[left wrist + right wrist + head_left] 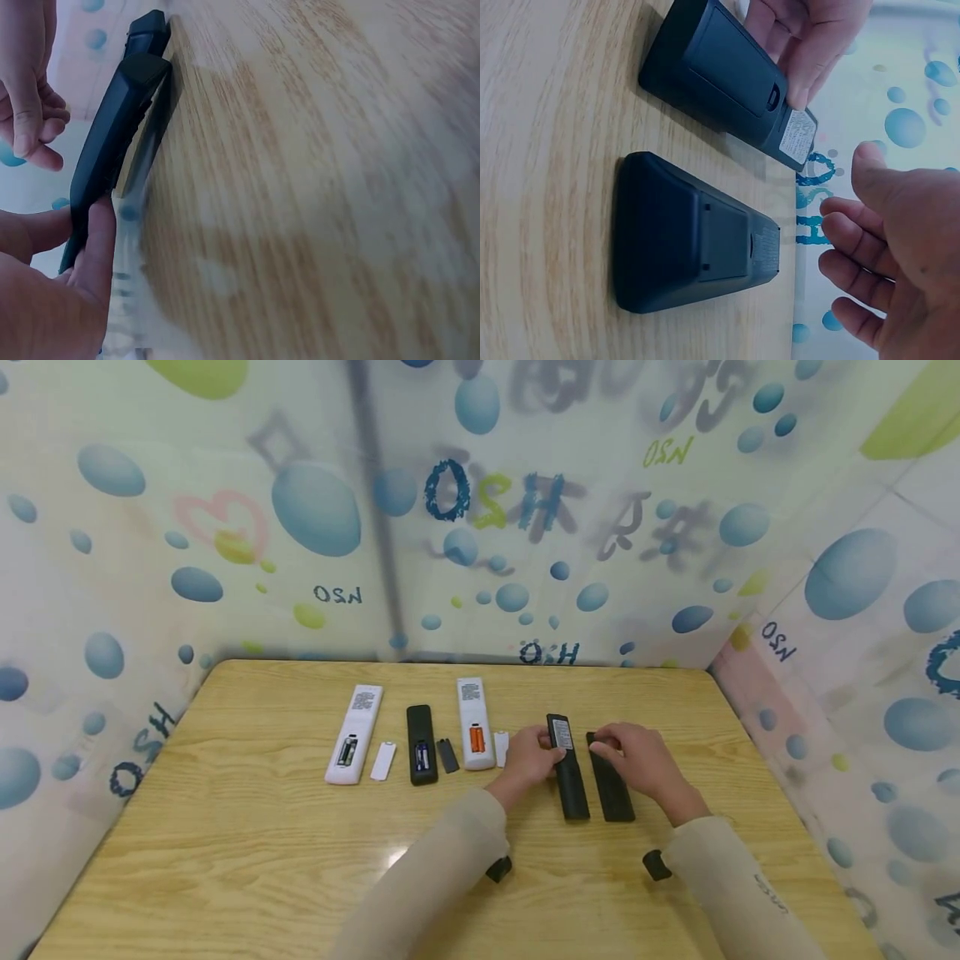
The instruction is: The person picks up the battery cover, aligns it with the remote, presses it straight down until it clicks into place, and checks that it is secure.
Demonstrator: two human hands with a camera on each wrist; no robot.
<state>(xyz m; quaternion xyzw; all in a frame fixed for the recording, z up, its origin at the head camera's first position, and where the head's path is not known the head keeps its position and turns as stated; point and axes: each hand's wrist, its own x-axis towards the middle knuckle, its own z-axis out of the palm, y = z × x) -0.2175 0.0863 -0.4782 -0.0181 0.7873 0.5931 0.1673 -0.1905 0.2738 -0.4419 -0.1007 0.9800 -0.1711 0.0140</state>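
Between thumb and fingers my left hand (531, 757) holds a black remote control (572, 785) by the end with the white label. In the left wrist view that remote (112, 131) slants, its gripped end raised off the wooden table. Its battery cover (731, 64) is in place, seen from the right wrist. Just right of it a second black remote control (613, 795) lies back side up on the table, its cover (724, 241) also on. My right hand (643, 762) hovers by the far end of that second remote, fingers loosely bent with nothing in them (922, 247).
Left of my hands lie a white remote (363, 714), a smaller black remote (420, 722) and another white remote (472, 702), battery bays exposed with batteries inside. Beside them lie loose covers: white (383, 761), black (447, 756) and white (501, 747). A patterned curtain (420, 560) hangs behind the table.
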